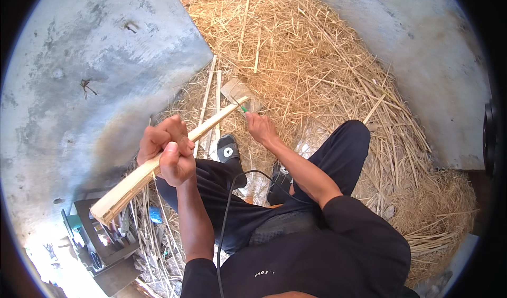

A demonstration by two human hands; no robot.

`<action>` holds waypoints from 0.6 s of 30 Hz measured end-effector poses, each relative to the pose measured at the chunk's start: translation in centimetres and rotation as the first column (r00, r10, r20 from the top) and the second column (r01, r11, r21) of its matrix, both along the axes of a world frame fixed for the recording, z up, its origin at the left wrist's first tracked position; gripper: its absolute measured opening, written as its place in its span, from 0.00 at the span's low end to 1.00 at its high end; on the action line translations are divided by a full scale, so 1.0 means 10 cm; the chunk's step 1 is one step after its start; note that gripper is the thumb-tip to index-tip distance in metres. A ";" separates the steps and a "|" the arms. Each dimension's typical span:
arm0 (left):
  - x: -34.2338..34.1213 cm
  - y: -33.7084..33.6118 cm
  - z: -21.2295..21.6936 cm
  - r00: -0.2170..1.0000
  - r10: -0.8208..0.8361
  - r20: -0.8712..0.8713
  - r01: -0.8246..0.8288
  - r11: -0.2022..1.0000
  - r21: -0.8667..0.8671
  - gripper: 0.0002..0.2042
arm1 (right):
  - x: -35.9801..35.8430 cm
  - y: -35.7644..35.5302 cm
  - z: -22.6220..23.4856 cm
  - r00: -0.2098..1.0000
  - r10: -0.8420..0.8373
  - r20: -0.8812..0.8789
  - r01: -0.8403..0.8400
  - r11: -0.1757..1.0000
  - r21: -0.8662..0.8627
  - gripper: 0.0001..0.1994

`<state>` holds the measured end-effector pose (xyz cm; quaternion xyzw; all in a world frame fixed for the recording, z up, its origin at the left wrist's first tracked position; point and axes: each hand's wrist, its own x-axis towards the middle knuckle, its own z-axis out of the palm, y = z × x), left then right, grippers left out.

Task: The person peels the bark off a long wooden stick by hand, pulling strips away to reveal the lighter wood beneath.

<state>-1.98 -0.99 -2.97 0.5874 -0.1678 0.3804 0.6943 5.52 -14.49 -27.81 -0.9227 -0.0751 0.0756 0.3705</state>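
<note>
My left hand (178, 161) is wrapped round a long, pale split length of wood or bamboo (129, 190), its fingers on the far side and the thumb on the near side. The piece slants from its thick end at lower left to a narrow tip at upper right. My right hand (260, 128) is closed on a small green-handled tool (243, 108), which looks like a knife. Its thin blade lies against the piece near the tip; most of the handle is hidden in my fingers. A flat brownish block (235, 88) lies on the floor behind the tip.
Shavings and strips (301, 50) cover the floor ahead and to the right. Grey walls (105, 60) rise on both sides. A wooden rack with tools (100, 245) stands at lower left, near a blue scrap (155, 215). A black cable (226, 219) hangs over my lap.
</note>
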 end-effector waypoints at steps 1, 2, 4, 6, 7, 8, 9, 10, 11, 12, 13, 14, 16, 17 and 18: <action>0.00 0.03 0.00 1.000 0.005 0.002 -0.005 1.000 -0.001 0.06 | 0.00 -0.01 -0.01 0.998 -0.007 -0.070 0.009 1.000 0.026 0.28; -0.01 0.06 -0.02 1.000 -0.001 0.012 0.002 1.000 -0.010 0.06 | -0.01 -0.02 -0.01 0.998 0.002 -0.060 0.001 0.998 0.060 0.27; -0.01 0.10 -0.04 0.999 -0.015 0.031 0.016 0.999 -0.029 0.07 | 0.01 -0.02 -0.02 0.999 0.019 -0.040 -0.014 0.992 0.126 0.26; -0.08 0.06 -0.02 1.000 -0.001 -0.005 0.001 1.000 -0.012 0.06 | -0.01 0.02 0.14 0.999 0.042 -0.007 -0.039 0.965 0.258 0.26; -0.03 0.04 -0.01 1.000 0.002 0.007 -0.002 1.000 -0.003 0.06 | -0.04 0.00 0.26 0.997 0.071 -0.020 -0.063 0.959 0.277 0.26; -0.05 0.03 -0.01 1.000 0.003 -0.004 -0.003 1.000 -0.007 0.06 | -0.13 -0.02 0.30 0.994 0.098 -0.056 -0.079 0.955 0.287 0.26; -0.05 0.00 -0.02 1.000 0.006 -0.001 -0.006 1.000 -0.010 0.06 | -0.16 -0.04 0.20 0.998 0.061 0.010 -0.062 0.988 0.138 0.26; -0.04 -0.03 -0.02 1.000 0.010 0.003 -0.010 1.000 -0.013 0.06 | -0.16 -0.08 0.00 0.999 0.032 0.025 -0.035 0.993 0.112 0.27; -0.02 -0.04 -0.02 1.000 0.008 0.009 -0.008 1.000 -0.012 0.06 | -0.12 -0.12 -0.24 0.999 -0.002 0.044 -0.002 0.996 0.088 0.27; 0.04 0.01 0.00 1.000 0.001 0.008 -0.001 1.000 -0.031 0.06 | -0.03 -0.10 -0.27 0.996 -0.034 0.079 0.028 0.996 0.081 0.27; 0.11 0.08 0.02 1.000 -0.007 0.007 0.007 0.999 -0.050 0.06 | 0.02 -0.10 -0.31 0.999 -0.024 0.045 0.021 0.998 0.061 0.29; 0.01 0.09 -0.03 0.999 0.019 -0.031 -0.021 0.996 -0.084 0.07 | -0.09 -0.11 -0.25 0.998 0.010 -0.067 -0.007 0.999 0.045 0.29; 0.07 0.06 -0.02 0.998 0.065 -0.004 -0.065 0.996 -0.055 0.06 | 0.02 -0.06 0.07 0.972 0.027 -0.234 -0.019 0.999 0.036 0.28; 0.04 0.03 -0.01 0.997 0.075 -0.014 -0.076 0.996 -0.047 0.06 | -0.01 -0.05 0.13 0.976 0.030 -0.217 -0.013 0.997 0.079 0.28; 0.02 0.01 0.00 0.996 0.087 -0.024 -0.088 0.995 -0.038 0.06 | -0.09 -0.03 0.17 0.979 0.034 -0.200 -0.009 0.992 0.123 0.28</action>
